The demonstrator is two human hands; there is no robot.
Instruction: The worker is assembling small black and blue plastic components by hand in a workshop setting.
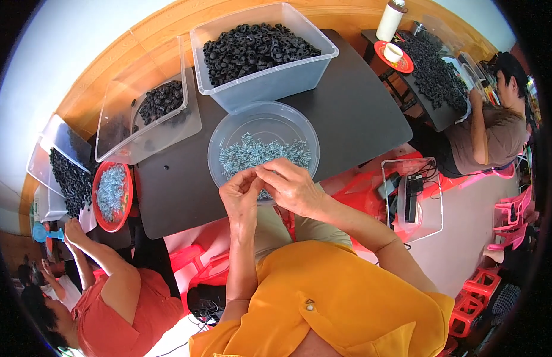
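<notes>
We see small pale-blue pieces (252,153) strewn loosely in a round, clear, open tub (268,121) at the dark table's (359,113) edge.

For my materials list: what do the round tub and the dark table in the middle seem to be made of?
Round tub: probably plastic, smooth and slightly glossy; its translucent walls and shiny rim suggest it. Dark table: even, low-sheen top, perhaps laminate; no grain shows, but painted wood is possible.
</notes>
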